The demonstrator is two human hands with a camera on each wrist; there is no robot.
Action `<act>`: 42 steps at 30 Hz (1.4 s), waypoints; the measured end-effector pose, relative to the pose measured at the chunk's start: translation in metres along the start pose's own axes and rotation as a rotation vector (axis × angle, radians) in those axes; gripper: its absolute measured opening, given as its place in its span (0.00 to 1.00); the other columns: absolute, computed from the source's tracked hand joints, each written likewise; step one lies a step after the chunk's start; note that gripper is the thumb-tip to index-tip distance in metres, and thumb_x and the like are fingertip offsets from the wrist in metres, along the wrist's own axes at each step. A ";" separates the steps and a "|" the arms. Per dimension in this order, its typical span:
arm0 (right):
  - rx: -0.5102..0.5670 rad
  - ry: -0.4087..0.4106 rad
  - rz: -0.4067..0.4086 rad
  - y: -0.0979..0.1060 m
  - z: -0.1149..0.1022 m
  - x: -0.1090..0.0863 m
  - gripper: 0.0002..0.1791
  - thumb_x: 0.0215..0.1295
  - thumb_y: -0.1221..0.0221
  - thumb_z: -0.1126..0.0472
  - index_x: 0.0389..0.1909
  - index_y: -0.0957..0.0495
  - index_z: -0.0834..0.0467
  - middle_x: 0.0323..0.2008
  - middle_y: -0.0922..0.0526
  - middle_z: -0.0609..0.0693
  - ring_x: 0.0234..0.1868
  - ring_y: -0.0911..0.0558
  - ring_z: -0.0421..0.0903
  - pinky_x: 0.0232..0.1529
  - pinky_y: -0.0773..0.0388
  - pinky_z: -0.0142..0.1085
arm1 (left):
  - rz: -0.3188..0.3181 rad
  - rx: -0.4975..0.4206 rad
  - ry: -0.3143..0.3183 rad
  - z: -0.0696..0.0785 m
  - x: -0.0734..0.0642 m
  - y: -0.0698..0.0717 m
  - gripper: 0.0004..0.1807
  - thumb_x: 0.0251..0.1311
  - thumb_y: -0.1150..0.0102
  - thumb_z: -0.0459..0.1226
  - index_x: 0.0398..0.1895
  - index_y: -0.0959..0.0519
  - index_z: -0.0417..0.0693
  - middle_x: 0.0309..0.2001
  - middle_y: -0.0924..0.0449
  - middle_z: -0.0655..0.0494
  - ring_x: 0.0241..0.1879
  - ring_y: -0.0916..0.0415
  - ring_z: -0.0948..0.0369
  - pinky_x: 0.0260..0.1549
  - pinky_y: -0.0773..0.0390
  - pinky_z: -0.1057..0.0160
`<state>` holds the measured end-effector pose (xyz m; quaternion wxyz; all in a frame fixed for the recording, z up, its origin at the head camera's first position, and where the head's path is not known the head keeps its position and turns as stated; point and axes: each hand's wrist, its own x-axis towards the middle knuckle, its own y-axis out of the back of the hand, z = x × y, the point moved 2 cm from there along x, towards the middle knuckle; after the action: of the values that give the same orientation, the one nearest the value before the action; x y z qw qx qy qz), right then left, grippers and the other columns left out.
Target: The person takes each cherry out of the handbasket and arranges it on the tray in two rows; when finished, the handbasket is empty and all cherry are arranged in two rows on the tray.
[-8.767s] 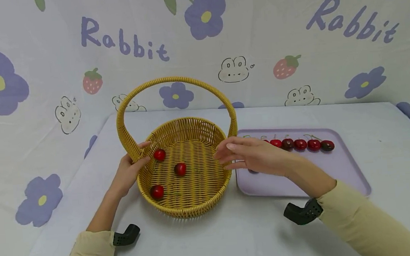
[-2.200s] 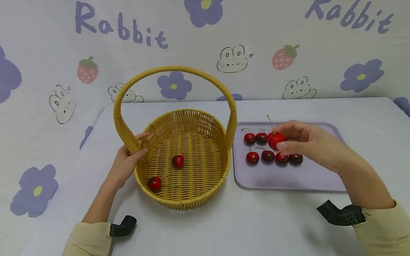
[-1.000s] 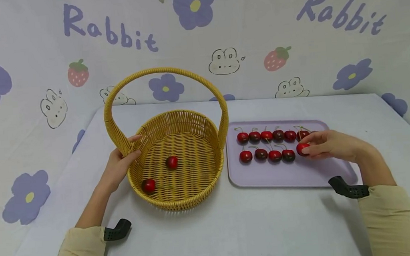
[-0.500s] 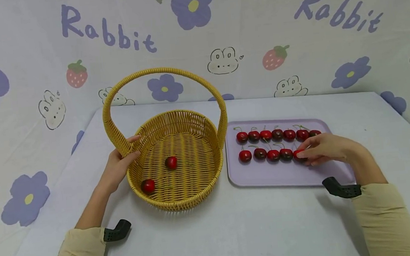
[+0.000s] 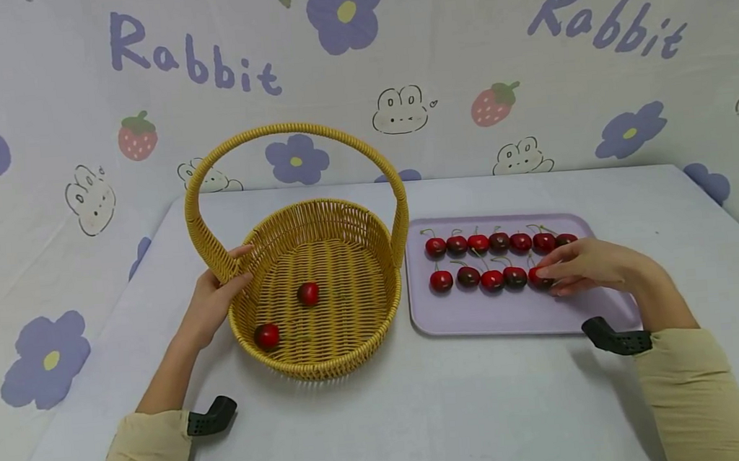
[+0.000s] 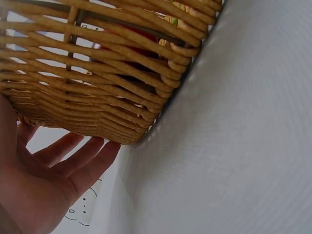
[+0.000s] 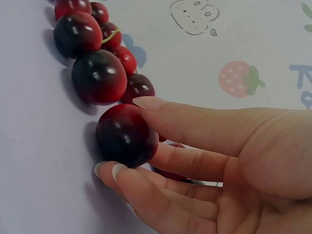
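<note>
My left hand (image 5: pixel 209 304) grips the yellow wicker basket (image 5: pixel 328 370) at its left side, where the tall handle meets the rim; in the left wrist view its fingers reach along the basket's outer wall. Two dark red cherries lie inside the basket, one near the middle (image 5: pixel 309 294) and one at the front left (image 5: pixel 267 336). Over the lilac tray (image 5: pixel 481 321), my right hand (image 5: pixel 597 267) pinches a cherry (image 7: pixel 126 136) between thumb and fingers, low at the right end of the front row. Beside it sits another cherry (image 5: pixel 514 278) of that row.
A back row of several stemmed cherries (image 5: pixel 478 244) runs along the tray's far side. The basket stands left of the tray on a white table (image 5: pixel 392 431). Behind rises a printed cloth (image 5: pixel 446 51) with flowers and rabbits.
One of the three cherries has left the basket. My right hand has carried a cherry rightward across the tray and lowered it to the front row's end. My left hand has stayed on the basket.
</note>
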<state>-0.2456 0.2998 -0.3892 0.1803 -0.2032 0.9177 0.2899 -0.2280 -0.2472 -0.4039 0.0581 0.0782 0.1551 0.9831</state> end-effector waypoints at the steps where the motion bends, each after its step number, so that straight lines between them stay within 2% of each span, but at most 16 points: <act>1: 0.009 0.003 -0.002 0.001 0.001 0.000 0.30 0.64 0.39 0.53 0.57 0.31 0.73 0.40 0.19 0.54 0.37 0.18 0.48 0.42 0.21 0.37 | 0.000 0.000 0.000 0.000 0.000 0.000 0.26 0.70 0.53 0.36 0.71 0.39 0.46 0.64 0.35 0.40 0.57 0.35 0.53 0.53 0.34 0.59; 10: 0.068 -0.018 -0.004 0.003 0.002 0.000 0.32 0.68 0.42 0.55 0.61 0.37 0.74 0.40 0.19 0.55 0.37 0.18 0.49 0.42 0.21 0.38 | 0.006 0.013 -0.012 -0.002 0.001 0.001 0.26 0.70 0.53 0.36 0.70 0.38 0.45 0.63 0.34 0.39 0.55 0.33 0.54 0.50 0.33 0.63; 18: 0.094 -0.058 0.019 0.003 -0.001 -0.002 0.31 0.69 0.45 0.50 0.60 0.35 0.72 0.43 0.24 0.59 0.38 0.17 0.49 0.40 0.20 0.38 | 0.009 0.009 -0.027 -0.002 0.001 0.000 0.26 0.70 0.53 0.35 0.70 0.39 0.45 0.65 0.37 0.39 0.62 0.38 0.46 0.58 0.38 0.47; 24: 0.087 -0.076 0.029 0.003 -0.004 -0.005 0.33 0.69 0.45 0.48 0.62 0.38 0.70 0.45 0.29 0.61 0.38 0.17 0.49 0.38 0.20 0.36 | 0.011 0.005 -0.017 -0.002 0.000 0.000 0.26 0.70 0.53 0.35 0.70 0.39 0.45 0.65 0.36 0.39 0.61 0.37 0.47 0.57 0.38 0.48; 33: 0.078 -0.081 0.013 0.004 -0.003 -0.008 0.33 0.69 0.46 0.47 0.61 0.38 0.69 0.40 0.27 0.58 0.35 0.18 0.48 0.34 0.21 0.34 | 0.008 0.007 -0.019 -0.003 0.000 0.000 0.26 0.70 0.53 0.35 0.70 0.39 0.45 0.65 0.37 0.39 0.61 0.37 0.47 0.57 0.37 0.48; 39: 0.020 -0.079 0.005 0.009 -0.001 -0.014 0.35 0.70 0.48 0.45 0.63 0.40 0.70 0.42 0.23 0.57 0.39 0.18 0.50 0.39 0.21 0.38 | 0.011 0.014 -0.009 -0.003 -0.001 0.000 0.26 0.70 0.53 0.36 0.70 0.39 0.46 0.65 0.37 0.38 0.60 0.36 0.47 0.56 0.36 0.48; 42: 0.017 -0.029 -0.001 0.016 -0.002 -0.023 0.35 0.71 0.51 0.45 0.65 0.41 0.69 0.45 0.23 0.59 0.43 0.19 0.52 0.42 0.21 0.42 | 0.007 0.009 -0.008 -0.001 -0.001 -0.001 0.26 0.70 0.53 0.36 0.71 0.39 0.46 0.65 0.37 0.38 0.60 0.36 0.47 0.56 0.36 0.48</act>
<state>-0.2345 0.3165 -0.3702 0.1953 -0.1977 0.9174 0.2849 -0.2276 -0.2470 -0.4053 0.0548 0.0828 0.1591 0.9823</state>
